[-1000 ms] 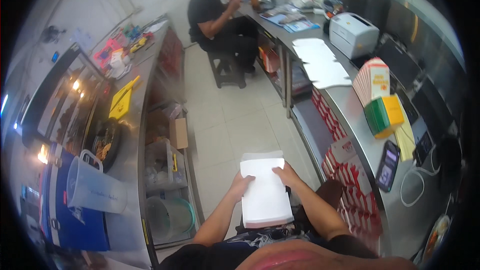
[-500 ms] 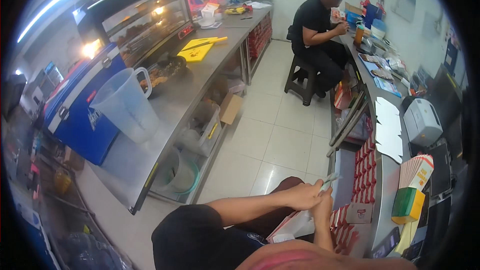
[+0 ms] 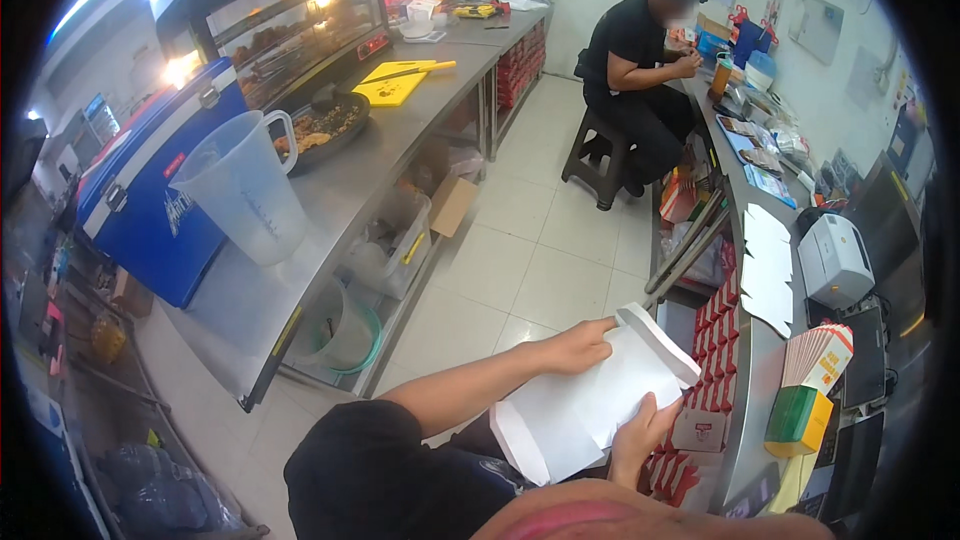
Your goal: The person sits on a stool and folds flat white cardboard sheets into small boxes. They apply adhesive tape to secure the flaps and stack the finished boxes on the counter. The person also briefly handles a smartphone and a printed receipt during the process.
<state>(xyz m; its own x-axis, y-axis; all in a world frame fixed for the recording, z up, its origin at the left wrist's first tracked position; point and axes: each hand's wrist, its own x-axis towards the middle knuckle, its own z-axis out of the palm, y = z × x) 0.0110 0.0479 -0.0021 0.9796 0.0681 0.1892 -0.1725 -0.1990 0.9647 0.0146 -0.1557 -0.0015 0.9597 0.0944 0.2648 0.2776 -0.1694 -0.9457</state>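
White paper bag (image 3: pixel 590 405) sits lower right of the frame, my left hand (image 3: pixel 575 347) gripping its top, right hand (image 3: pixel 640 432) fingers clasping its lower edge.

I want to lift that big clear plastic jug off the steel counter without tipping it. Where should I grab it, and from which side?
Grip the plastic jug by its handle, the loop near the rim on the side facing the dark tray of food. Come in from that side: the blue cooler stands close against the other. The body widens upward and looks too broad for one hand.
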